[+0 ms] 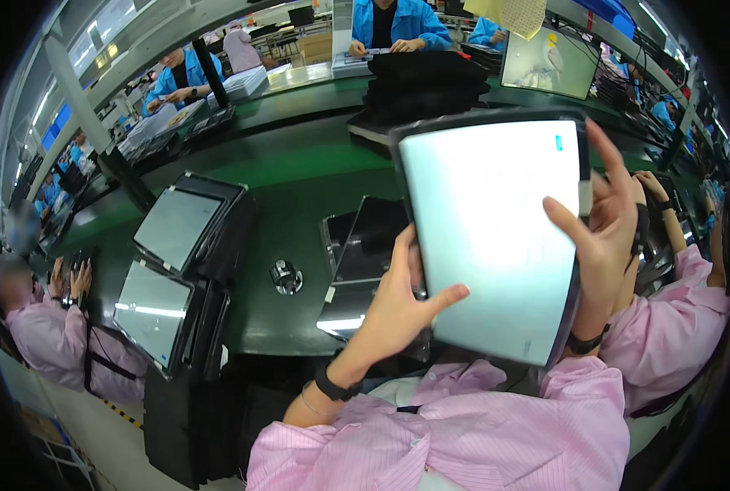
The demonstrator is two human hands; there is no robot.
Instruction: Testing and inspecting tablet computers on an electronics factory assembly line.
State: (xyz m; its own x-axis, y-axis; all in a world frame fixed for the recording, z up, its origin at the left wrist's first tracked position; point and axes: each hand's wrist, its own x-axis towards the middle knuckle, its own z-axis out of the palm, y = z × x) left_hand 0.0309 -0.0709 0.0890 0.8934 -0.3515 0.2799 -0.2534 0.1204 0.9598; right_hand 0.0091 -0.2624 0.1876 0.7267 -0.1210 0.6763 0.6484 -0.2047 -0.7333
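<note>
Held up before me is a thin rectangular display panel (496, 237) with a pale, glossy face, a black border and a small blue mark near its top right corner. My left hand (402, 299) grips its left edge, with the thumb on the face and the fingers behind. At the right edge my right hand (598, 225) has its thumb over the face and its index finger raised along the border; its other fingers are partly hidden. Beneath and left of the held panel, several dark glossy panels (369, 254) lie on the green table (275, 327).
Left of me, similar pale panels top two stacks, a far one (179, 225) and a near one (152, 304). A small shiny metal object (286, 277) sits between. Black sheets are piled (426, 82) at the back, beside a tilted screen (536, 69). Co-workers sit on both sides and opposite.
</note>
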